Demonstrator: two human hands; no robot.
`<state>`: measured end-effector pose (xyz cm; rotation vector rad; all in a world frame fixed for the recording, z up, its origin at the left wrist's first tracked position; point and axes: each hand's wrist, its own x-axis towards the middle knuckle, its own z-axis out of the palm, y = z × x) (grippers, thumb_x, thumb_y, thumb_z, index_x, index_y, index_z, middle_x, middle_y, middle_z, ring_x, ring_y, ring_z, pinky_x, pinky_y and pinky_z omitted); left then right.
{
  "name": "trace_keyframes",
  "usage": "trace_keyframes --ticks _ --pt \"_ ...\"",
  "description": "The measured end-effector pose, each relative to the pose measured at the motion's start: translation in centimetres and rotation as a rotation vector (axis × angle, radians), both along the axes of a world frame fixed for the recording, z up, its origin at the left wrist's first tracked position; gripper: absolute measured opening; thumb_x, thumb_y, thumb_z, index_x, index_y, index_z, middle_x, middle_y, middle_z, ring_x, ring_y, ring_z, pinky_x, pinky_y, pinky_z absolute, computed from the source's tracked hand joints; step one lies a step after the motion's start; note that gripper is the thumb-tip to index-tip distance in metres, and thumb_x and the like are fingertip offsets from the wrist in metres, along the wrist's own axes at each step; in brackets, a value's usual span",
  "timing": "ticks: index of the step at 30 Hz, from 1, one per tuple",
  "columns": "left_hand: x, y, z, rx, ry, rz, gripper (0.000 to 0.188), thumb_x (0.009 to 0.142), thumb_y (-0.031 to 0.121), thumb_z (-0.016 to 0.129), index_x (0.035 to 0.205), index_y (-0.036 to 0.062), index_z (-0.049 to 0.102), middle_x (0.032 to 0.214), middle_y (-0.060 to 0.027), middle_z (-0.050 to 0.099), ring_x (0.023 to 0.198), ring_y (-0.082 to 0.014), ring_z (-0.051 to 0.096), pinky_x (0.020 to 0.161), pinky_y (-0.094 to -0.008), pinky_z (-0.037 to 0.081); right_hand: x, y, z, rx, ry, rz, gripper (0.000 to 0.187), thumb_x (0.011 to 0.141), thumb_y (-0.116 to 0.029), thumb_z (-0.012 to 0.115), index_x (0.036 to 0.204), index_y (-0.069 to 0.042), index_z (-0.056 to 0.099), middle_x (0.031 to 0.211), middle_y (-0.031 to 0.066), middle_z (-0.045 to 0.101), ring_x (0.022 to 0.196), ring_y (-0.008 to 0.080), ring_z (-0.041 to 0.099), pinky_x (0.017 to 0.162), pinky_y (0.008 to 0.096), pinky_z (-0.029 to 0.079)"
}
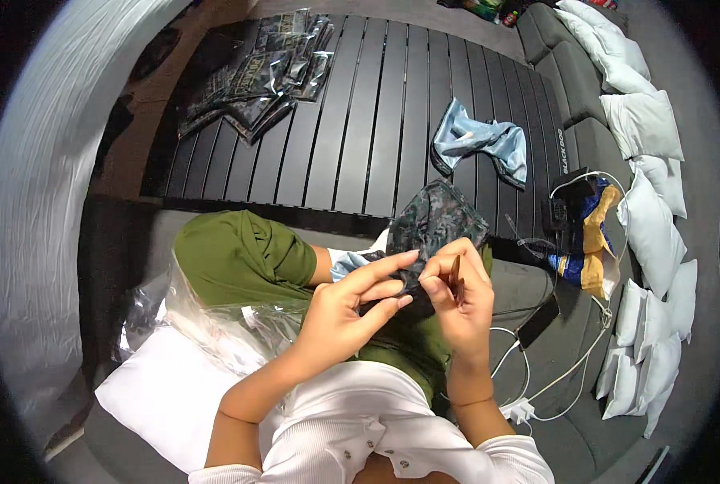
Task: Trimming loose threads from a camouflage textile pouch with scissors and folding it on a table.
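Observation:
A dark camouflage-print cloth [437, 216] drapes over my lap and reaches toward the table edge. My left hand [340, 315] pinches its near part between thumb and fingers, with the index finger stretched out. Close beside it, my right hand [463, 300] is closed, thumb and index fingertip together at the cloth. A slim brown object [457, 276] is tucked in the right hand's curled fingers; its kind is hard to make out. Some light blue cloth [350, 264] shows behind the left hand.
On the black slatted table [360, 105] lie a light blue satin piece [481, 141] and several dark plastic packets [267, 77]. Clear plastic wrapping [239, 331] and a white pillow [162, 395] are at my left. White cables [570, 387] and a blue-yellow bag [594, 242] are at right.

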<state>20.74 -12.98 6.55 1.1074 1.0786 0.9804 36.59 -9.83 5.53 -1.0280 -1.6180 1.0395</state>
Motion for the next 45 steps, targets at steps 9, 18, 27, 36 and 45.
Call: trace_keyframes --ticks 9,18,27,36,45 --pt "0.5 0.6 -0.5 -0.182 -0.237 0.105 0.018 0.075 0.001 0.063 0.093 -0.001 0.062 0.079 -0.0011 0.06 0.07 -0.0052 0.051 0.063 -0.0176 0.041 -0.7 -0.4 -0.5 -0.161 0.223 0.009 0.009 0.082 -0.007 0.056 0.077 0.0 0.052 0.077 0.0028 0.042 0.063 0.0078 0.038 0.053 0.019 0.032" --pt "-0.2 0.7 -0.6 -0.133 -0.169 0.052 0.011 0.076 0.002 0.062 0.086 -0.0014 0.065 0.08 -0.0045 0.06 0.073 -0.0074 0.053 0.066 -0.0192 0.042 0.3 -0.2 -0.4 -0.361 0.427 -0.042 0.01 0.085 -0.01 0.052 0.082 -0.002 0.048 0.08 -0.0006 0.041 0.06 0.0026 0.036 0.05 0.0154 0.029" --pt "-0.5 0.4 -0.5 -0.064 -0.126 0.108 0.013 0.074 -0.003 0.061 0.087 -0.0019 0.065 0.08 -0.0047 0.061 0.07 -0.0067 0.054 0.063 -0.0176 0.043 2.5 -2.1 0.0 -0.166 -0.132 0.01 0.035 0.076 -0.033 0.063 0.078 0.0 0.05 0.053 -0.0001 0.038 0.047 0.0077 0.036 0.045 0.0208 0.03" --pt "-0.8 0.5 -0.2 0.094 0.042 -0.027 0.018 0.068 -0.006 0.064 0.085 -0.0021 0.066 0.07 -0.0063 0.06 0.063 -0.0083 0.053 0.056 -0.0184 0.04 2.6 -2.2 1.0 -0.154 -0.339 0.051 0.041 0.069 -0.039 0.066 0.065 -0.002 0.05 0.049 0.0035 0.038 0.04 0.0123 0.037 0.04 0.0239 0.026" --pt "-0.5 0.9 -0.2 0.237 0.074 -0.134 0.014 0.064 -0.001 0.067 0.078 -0.002 0.066 0.065 -0.0074 0.061 0.059 -0.0136 0.054 0.054 -0.0242 0.041 3.2 -1.7 1.5 -0.048 -0.336 0.157 0.041 0.066 -0.04 0.068 0.06 -0.003 0.05 0.045 0.0033 0.037 0.038 0.0168 0.038 0.039 0.0263 0.028"
